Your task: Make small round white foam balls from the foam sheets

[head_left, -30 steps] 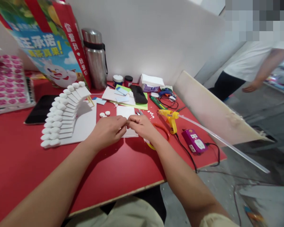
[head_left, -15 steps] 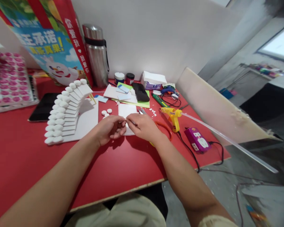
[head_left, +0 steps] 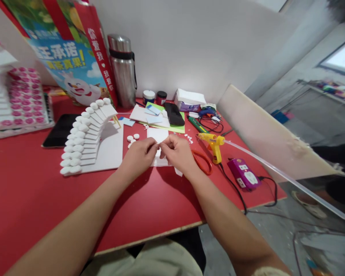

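Note:
My left hand [head_left: 142,154] and my right hand [head_left: 177,152] meet fingertip to fingertip over a white sheet [head_left: 157,133] on the red table. Thumb and forefinger are pinched on both hands; whatever lies between them is too small to make out. Several white round pieces [head_left: 132,139] lie just left of my left hand. Further left stands a white curved staircase model [head_left: 89,147] on a white base, edged with white oval pieces. Orange-red scissor-like handles [head_left: 202,161] rest beside my right wrist.
A yellow glue gun [head_left: 213,144] with a long clear stick lies at right, near a purple power socket [head_left: 243,174] and its cables. At the back are a steel flask [head_left: 123,74], a printed bag [head_left: 74,57], paint jars [head_left: 148,96] and a black phone [head_left: 174,114].
My fingers have drawn into a closer pinch, and the thin grey object seen at my right hand no longer shows. The view has shifted slightly left. A foot now appears at the right.

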### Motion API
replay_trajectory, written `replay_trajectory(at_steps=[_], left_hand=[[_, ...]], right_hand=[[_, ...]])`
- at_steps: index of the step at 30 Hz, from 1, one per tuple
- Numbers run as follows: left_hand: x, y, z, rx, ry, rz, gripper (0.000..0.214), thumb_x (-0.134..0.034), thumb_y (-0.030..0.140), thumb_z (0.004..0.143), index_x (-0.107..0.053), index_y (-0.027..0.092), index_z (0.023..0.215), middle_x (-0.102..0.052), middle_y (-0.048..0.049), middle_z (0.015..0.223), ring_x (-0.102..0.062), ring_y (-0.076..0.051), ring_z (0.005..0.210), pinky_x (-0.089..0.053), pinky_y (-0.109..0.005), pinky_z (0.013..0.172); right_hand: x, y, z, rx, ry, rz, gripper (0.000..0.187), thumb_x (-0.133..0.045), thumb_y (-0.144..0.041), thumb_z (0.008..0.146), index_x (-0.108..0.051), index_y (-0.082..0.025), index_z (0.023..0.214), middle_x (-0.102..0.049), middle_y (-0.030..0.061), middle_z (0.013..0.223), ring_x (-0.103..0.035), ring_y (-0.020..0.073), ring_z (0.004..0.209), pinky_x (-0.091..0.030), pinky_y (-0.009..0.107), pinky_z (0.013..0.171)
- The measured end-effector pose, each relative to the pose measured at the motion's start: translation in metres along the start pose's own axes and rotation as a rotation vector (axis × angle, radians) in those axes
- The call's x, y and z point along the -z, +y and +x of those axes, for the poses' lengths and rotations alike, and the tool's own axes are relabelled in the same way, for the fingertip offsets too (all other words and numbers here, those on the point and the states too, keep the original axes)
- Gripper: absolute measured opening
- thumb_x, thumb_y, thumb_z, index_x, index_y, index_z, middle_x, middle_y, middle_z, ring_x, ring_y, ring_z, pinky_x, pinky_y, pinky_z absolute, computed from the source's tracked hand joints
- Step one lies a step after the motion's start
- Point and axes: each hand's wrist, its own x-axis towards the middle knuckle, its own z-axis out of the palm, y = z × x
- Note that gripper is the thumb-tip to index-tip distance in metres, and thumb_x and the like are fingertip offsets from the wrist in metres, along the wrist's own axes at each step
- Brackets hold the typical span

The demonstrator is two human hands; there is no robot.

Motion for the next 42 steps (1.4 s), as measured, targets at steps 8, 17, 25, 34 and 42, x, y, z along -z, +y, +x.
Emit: replay_trajectory(at_steps=[8, 17, 25, 34, 42], left_hand=[[-0.001, 0.008, -0.005, -0.172, 0.067, 0.654, 0.026, -0.04, 0.022, 0.101, -0.06, 0.017, 0.084, -0.07, -0.0125, 0.084, -0.064, -0.024, 0.074, -0.033, -0.033, 0.061], [-0.01, 0.006, -0.007, -0.189, -0.037, 0.757, 0.029, -0.052, 0.024, 0.097, -0.061, 0.006, 0.118, -0.072, -0.02, 0.094, -0.069, -0.031, 0.075, -0.039, -0.035, 0.058], [-0.012, 0.002, -0.007, -0.211, 0.051, 0.578, 0.043, -0.047, 0.022, 0.099, -0.057, 0.007, 0.138, -0.074, -0.0194, 0.107, -0.07, -0.026, 0.082, -0.048, -0.034, 0.07], [-0.004, 0.003, -0.005, -0.216, 0.156, 0.007, 0.033, -0.047, 0.032, 0.104, -0.074, 0.017, 0.112, -0.077, -0.0097, 0.099, -0.069, -0.022, 0.092, -0.049, -0.031, 0.083], [-0.002, 0.004, -0.004, -0.24, 0.121, -0.027, 0.031, -0.05, 0.032, 0.102, -0.073, 0.018, 0.116, -0.077, -0.0106, 0.111, -0.069, -0.023, 0.1, -0.047, -0.032, 0.089]], right_hand=[[-0.01, -0.003, -0.001, -0.116, 0.014, 0.326, 0.024, -0.072, -0.037, 0.082, -0.058, -0.021, 0.072, -0.063, -0.0042, 0.056, -0.061, 0.0127, 0.04, -0.048, 0.022, 0.039], [-0.01, -0.001, 0.0, -0.151, 0.034, 0.388, 0.036, -0.078, -0.05, 0.078, -0.058, -0.021, 0.071, -0.062, -0.0029, 0.054, -0.064, 0.015, 0.042, -0.053, 0.024, 0.04], [-0.008, 0.001, 0.003, -0.2, 0.035, 0.504, 0.037, -0.083, -0.048, 0.072, -0.06, -0.02, 0.075, -0.063, -0.0044, 0.055, -0.063, 0.0152, 0.041, -0.057, 0.027, 0.041], [-0.002, -0.004, 0.001, -0.106, -0.031, 0.467, 0.031, -0.076, -0.047, 0.081, -0.061, -0.02, 0.084, -0.068, -0.0028, 0.059, -0.071, 0.017, 0.05, -0.058, 0.025, 0.049], [0.003, -0.007, 0.0, -0.115, -0.046, 0.473, 0.033, -0.077, -0.049, 0.081, -0.063, -0.019, 0.084, -0.069, -0.0014, 0.062, -0.071, 0.0161, 0.052, -0.059, 0.025, 0.05]])
